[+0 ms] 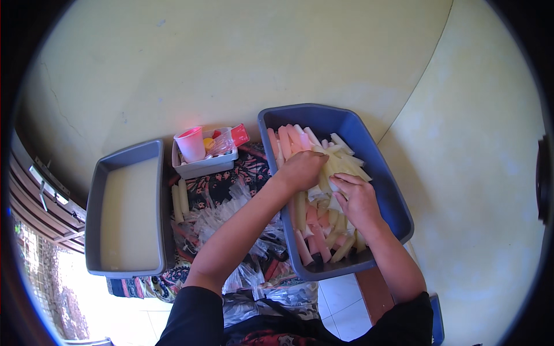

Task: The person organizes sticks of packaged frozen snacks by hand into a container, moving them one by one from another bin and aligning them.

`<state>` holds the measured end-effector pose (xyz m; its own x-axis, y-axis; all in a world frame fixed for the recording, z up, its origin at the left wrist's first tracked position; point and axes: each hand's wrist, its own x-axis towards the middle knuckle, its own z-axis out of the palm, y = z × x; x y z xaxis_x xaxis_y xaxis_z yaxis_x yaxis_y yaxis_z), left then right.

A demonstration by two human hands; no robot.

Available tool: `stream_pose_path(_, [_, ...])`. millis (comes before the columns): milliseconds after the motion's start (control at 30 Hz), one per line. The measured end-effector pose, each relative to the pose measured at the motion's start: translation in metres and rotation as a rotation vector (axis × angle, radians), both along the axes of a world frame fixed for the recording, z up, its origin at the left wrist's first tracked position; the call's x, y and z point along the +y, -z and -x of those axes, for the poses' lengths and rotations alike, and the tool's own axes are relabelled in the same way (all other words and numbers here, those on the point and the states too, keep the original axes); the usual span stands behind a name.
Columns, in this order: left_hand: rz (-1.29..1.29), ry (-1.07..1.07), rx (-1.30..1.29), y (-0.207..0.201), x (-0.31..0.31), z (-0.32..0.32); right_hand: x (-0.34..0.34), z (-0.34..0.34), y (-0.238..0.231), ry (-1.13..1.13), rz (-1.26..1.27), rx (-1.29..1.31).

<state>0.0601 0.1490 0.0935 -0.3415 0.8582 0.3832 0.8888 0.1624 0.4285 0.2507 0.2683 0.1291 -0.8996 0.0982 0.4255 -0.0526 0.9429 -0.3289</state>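
Note:
Both hands are over a grey-blue tub point(385, 190) that holds many long, filled plastic tubes. Pink tubes point(287, 144) lie mostly at the far left and near end, and pale yellow tubes point(346, 164) mostly in the middle and right. My left hand point(304, 171) is closed at the middle of the pile, its fingertips against the pale tubes; what they pinch is hidden. Just to its right and nearer, my right hand point(355, 200) has thumb and fingers curled around a whitish tube end point(333, 184).
At left stands a second grey tub point(163, 202) holding milky, pale liquid point(131, 213). Between the tubs, a small white basket point(205, 167) carries a pink cup point(190, 144). Clear plastic bags point(231, 213) and two pale tubes point(180, 200) lie on patterned cloth point(254, 158). A wall rises behind.

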Motion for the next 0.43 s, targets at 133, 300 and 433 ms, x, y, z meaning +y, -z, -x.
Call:
stream_pose_path(133, [-0.009,-0.027,0.0,-0.004,-0.002,-0.004,0.002,0.0,0.003,0.008,0.006,0.006])
stream_pose_path(300, [-0.06,-0.006,0.035,-0.004,-0.005,-0.001,-0.006,-0.002,-0.006,0.033,-0.005,-0.02])
stream_pose_path(433, [-0.203,-0.036,0.086,-0.016,-0.016,-0.006,-0.013,-0.008,-0.015,0.063,-0.004,0.077])
